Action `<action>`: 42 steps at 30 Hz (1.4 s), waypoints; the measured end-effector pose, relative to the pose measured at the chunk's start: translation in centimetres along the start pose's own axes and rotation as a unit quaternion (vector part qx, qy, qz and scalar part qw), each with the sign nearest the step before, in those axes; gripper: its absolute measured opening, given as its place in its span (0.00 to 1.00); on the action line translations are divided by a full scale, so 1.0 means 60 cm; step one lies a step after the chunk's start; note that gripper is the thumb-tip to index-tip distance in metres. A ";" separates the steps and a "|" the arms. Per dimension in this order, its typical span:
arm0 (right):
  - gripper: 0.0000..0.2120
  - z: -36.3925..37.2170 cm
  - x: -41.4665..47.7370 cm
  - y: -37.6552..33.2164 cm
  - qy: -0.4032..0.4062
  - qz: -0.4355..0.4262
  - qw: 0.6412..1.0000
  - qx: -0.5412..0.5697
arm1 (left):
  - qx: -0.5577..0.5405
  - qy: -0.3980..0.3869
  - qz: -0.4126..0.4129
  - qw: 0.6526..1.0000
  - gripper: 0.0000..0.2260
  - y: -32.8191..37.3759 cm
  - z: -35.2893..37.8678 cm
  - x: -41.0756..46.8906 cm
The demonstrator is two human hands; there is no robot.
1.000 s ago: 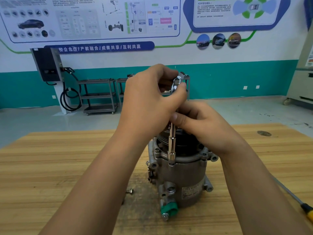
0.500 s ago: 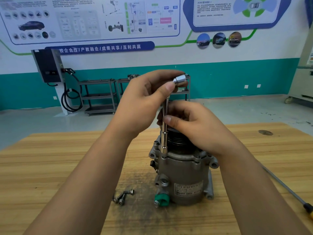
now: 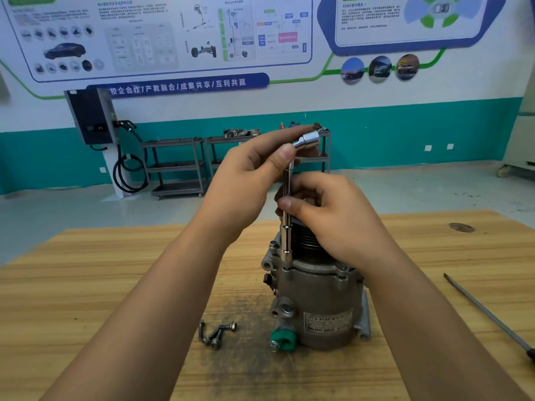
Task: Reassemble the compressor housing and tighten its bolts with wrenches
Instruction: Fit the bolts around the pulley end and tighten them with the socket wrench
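Both hands work one tool. The left hand (image 3: 246,180) pinches the angled top end of a slim socket wrench (image 3: 287,180) between thumb and fingers. The right hand (image 3: 333,218) curls its thumb and fingertips round the shaft lower down. The wrench stands upright, with its lower socket seated on a bolt at the near-left rim of the compressor housing (image 3: 318,299), which stands on end in the middle of the wooden desk (image 3: 86,270). The housing parts look joined, and this bolt appears to be mid-tightening. Three loose bolts (image 3: 215,334) lie on the desk just left of the base (so bolting is probably only partway done). How many rim bolts are already in cannot be told. A long screwdriver (image 3: 486,311) lies well apart at the right.
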State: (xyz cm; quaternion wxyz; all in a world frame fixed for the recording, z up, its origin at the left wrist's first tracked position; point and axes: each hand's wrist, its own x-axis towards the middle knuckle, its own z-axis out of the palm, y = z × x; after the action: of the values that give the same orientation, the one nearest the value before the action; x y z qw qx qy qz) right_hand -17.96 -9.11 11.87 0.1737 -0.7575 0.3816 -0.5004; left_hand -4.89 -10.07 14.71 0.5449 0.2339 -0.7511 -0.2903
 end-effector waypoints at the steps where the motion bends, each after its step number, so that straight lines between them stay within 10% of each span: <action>1: 0.07 0.001 -0.001 -0.002 0.003 -0.002 1.000 0.010 | -0.012 0.000 -0.005 1.000 0.12 0.000 -0.001 -0.005; 6: 0.08 -0.019 -0.006 -0.012 0.078 -0.009 0.991 0.111 | 0.135 0.074 -0.068 0.986 0.08 -0.023 -0.033 -0.058; 9: 0.07 -0.048 -0.011 -0.017 0.109 0.005 0.982 0.155 | 0.402 -0.032 -0.207 0.891 0.06 -0.061 -0.052 -0.110; 15: 0.08 -0.084 -0.022 -0.022 0.076 0.011 0.990 0.122 | 0.538 -0.181 -0.318 0.759 0.08 -0.141 -0.049 -0.194; 30: 0.08 -0.116 -0.030 -0.022 0.069 0.003 0.992 0.105 | 0.543 -0.214 -0.282 0.761 0.07 -0.189 -0.035 -0.213; 42: 0.08 -0.119 -0.030 -0.021 0.068 -0.007 0.992 0.105 | 0.355 0.010 -0.091 0.930 0.09 -0.036 0.004 -0.165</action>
State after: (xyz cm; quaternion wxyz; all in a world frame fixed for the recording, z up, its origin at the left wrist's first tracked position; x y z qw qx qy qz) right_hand -24.20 -6.08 14.70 0.2223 -0.7020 0.3321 -0.5895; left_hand -2.11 -4.99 6.39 0.4053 0.4822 -0.7750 -0.0502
